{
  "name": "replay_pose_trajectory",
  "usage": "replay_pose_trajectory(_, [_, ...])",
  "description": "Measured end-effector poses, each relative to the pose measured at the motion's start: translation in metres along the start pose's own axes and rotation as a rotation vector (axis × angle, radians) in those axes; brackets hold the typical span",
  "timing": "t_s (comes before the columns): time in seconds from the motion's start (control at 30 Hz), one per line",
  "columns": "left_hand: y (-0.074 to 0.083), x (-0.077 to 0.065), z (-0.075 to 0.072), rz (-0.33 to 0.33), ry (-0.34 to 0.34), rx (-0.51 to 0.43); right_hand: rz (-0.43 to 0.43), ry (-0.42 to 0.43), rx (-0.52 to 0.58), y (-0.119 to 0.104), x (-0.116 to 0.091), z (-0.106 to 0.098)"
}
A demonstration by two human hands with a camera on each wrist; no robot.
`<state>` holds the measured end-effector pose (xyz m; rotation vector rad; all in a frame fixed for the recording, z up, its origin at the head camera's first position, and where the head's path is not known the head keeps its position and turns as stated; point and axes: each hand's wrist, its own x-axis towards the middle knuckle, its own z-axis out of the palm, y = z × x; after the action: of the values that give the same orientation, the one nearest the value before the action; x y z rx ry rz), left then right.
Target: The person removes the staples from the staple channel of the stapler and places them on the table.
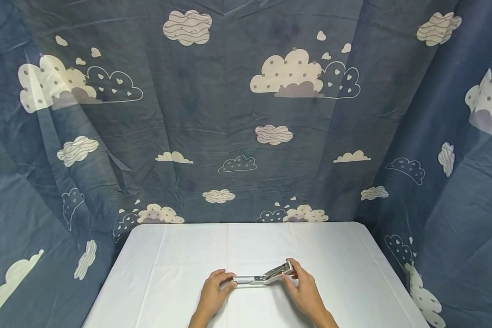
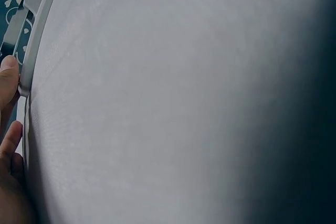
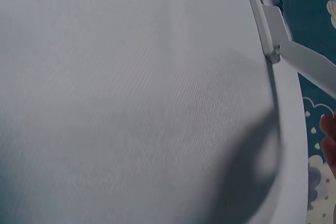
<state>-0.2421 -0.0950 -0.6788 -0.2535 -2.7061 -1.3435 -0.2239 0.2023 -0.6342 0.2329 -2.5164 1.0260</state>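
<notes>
A white stapler point(image 1: 251, 285) lies near the front of the table, its top arm point(image 1: 279, 270) swung up and away to the right so the metal inside shows. At its left end, my left hand point(image 1: 213, 294) pinches the base between thumb and fingers. My right hand point(image 1: 305, 294) grips the raised end of the top arm, thumb below and fingers behind. The left wrist view catches part of the stapler's base point(image 2: 39, 30) beside my left thumb. In the right wrist view the hinge end of the base point(image 3: 272, 51) and the slanting arm point(image 3: 310, 66) appear; most of the right hand is out of frame.
A white cloth covers the table point(image 1: 180, 255). Dark blue curtains point(image 1: 213, 109) printed with clouds hang behind it and on both sides. My right hand casts a shadow on the cloth.
</notes>
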Motion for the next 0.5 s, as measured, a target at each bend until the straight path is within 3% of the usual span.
replay_pose_trajectory(0.5, [0.000,0.001,0.000,-0.010,-0.009,-0.026,0.166,-0.128,-0.076,0.027,-0.007,-0.010])
